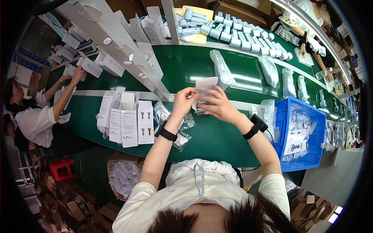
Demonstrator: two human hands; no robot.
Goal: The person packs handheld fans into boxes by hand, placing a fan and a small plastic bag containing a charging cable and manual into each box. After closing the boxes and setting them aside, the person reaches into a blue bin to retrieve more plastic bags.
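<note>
Over the near edge of the green belt, a small white carton (206, 83) is between my hands, its top flap standing up. My left hand (182, 102) pinches the carton's left side. Across its front and right side lie the fingers of my right hand (220, 105), slightly blurred and hiding most of the carton. Just beyond, a bubble-wrapped package (221, 70) lies on the belt. Several printed white cartons (126, 120) stand left of my left hand, with clear plastic-bagged parts (180, 136) beside them.
A blue bin (283, 155) of bagged items stands at my right, next to bubble wrap (267, 116). Grey-blue handheld devices (248, 40) line the far shelf. A metal post (128, 50) rises at left. Another person (39, 116) handles cartons at left; others work at far right.
</note>
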